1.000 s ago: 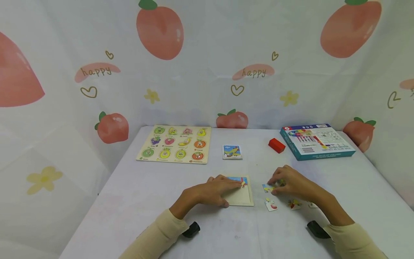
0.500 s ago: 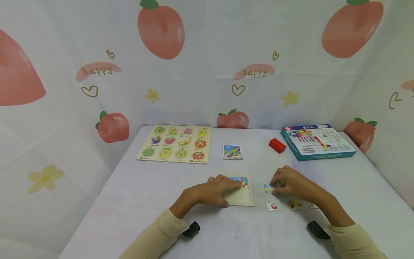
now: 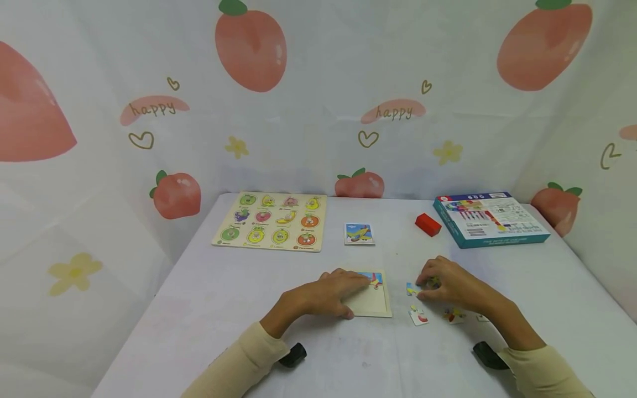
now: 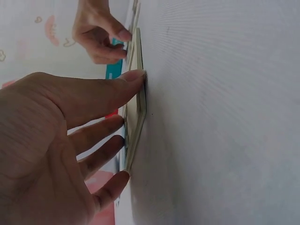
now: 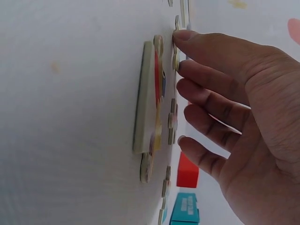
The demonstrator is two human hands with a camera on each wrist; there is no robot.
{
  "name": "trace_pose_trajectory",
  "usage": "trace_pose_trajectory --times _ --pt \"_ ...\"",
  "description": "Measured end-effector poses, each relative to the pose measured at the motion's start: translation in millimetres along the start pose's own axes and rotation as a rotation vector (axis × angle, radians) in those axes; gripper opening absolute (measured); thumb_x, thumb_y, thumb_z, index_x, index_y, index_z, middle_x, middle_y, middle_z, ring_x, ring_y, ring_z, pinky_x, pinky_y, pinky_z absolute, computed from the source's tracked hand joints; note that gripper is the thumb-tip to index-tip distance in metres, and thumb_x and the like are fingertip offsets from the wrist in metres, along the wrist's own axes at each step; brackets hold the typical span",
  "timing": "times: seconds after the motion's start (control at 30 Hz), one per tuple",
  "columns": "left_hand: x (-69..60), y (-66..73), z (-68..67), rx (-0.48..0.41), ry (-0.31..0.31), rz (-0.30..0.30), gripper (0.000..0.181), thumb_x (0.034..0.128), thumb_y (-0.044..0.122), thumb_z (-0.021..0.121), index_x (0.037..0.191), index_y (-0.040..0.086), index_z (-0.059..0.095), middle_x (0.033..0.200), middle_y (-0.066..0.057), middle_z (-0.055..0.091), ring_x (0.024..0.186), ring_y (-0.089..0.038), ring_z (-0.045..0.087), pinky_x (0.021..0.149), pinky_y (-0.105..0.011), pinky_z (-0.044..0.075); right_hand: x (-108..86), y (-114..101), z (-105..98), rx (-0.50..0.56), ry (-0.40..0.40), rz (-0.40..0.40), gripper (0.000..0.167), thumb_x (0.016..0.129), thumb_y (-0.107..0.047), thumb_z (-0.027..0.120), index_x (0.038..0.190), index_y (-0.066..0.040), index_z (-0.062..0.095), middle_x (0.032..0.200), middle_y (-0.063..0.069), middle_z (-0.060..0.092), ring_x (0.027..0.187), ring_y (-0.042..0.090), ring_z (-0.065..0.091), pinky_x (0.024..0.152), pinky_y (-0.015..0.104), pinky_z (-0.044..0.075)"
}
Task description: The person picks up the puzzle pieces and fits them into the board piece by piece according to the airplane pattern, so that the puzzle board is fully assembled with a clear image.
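Observation:
My left hand rests on a shallow wooden puzzle tray, fingers stretched over its surface. In the left wrist view the thumb presses the tray's near edge. Printed pieces in blue, red and yellow lie in the tray's upper right corner; the hand hides the left part. To the right, my right hand pinches a blue-and-yellow jigsaw piece between thumb and index finger, low at the tabletop. Another piece lies partly under that hand.
Loose pieces lie nearer the front, by the right hand. Behind are a fruit board, an airplane picture puzzle, a red block and a teal-edged box. A printed cloth hangs behind the table.
The piece at my right hand has turned slightly and shifted a little to the right with the fingertips. My left hand stays on the tray.

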State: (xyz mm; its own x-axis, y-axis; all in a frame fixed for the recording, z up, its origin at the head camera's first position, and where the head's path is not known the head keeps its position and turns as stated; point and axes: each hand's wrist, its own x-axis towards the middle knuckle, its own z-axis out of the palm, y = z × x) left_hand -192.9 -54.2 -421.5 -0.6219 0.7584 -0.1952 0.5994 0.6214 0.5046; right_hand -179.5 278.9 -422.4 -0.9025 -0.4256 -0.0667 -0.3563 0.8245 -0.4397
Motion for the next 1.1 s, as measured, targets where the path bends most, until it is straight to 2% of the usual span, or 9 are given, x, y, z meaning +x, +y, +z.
trace_pose_trajectory --times 0.17,0.33,0.6,0.87,1.1 --pt "-4.3 -3.7 1.6 -0.015 0.045 -0.032 0.075 0.0916 0.029 0.085 0.159 0.025 0.051 0.16 0.006 0.047 0.147 -0.016 0.04 0.118 -0.042 0.035 -0.3 0 0 0.003 0.004 -0.004 0.021 0.088 -0.036 0.086 0.102 -0.021 0.083 0.103 -0.009 0.069 0.106 0.018 0.059 0.086 0.033 0.056" --pt "-12.5 -8.7 1.6 -0.008 0.088 -0.075 0.071 0.0888 0.032 0.087 0.153 0.023 0.057 0.151 0.003 0.05 0.139 -0.015 0.044 0.114 -0.04 0.038 -0.4 -1 0 0.002 0.005 -0.005 0.021 0.088 -0.036 0.086 0.102 -0.02 0.083 0.103 -0.01 0.069 0.106 0.018 0.06 0.086 0.032 0.056" --pt "-24.1 -13.0 -0.8 -0.022 0.114 -0.09 0.072 0.0891 0.031 0.087 0.153 0.014 0.057 0.152 -0.001 0.047 0.139 -0.019 0.043 0.113 -0.044 0.039 0.7 -6 -1 0.014 0.025 -0.009 0.021 0.088 -0.037 0.086 0.103 -0.023 0.083 0.107 -0.008 0.069 0.111 0.021 0.06 0.089 0.041 0.057" --pt "-24.2 -15.8 0.0 -0.021 0.131 -0.107 0.076 0.0895 0.034 0.087 0.155 0.012 0.055 0.152 0.0 0.047 0.14 -0.019 0.043 0.115 -0.045 0.038 9.9 -20 2 0.016 0.052 -0.086 0.021 0.088 -0.037 0.084 0.103 -0.023 0.082 0.108 -0.007 0.069 0.111 0.021 0.061 0.087 0.039 0.06" --pt "-24.2 -17.5 -0.2 -0.027 0.137 -0.116 0.078 0.0886 0.035 0.087 0.156 0.013 0.054 0.153 0.001 0.047 0.141 -0.019 0.043 0.115 -0.046 0.037 22.5 -37 9 0.001 0.063 -0.157 0.019 0.089 -0.035 0.084 0.104 -0.023 0.082 0.108 -0.008 0.068 0.113 0.02 0.059 0.091 0.041 0.059"
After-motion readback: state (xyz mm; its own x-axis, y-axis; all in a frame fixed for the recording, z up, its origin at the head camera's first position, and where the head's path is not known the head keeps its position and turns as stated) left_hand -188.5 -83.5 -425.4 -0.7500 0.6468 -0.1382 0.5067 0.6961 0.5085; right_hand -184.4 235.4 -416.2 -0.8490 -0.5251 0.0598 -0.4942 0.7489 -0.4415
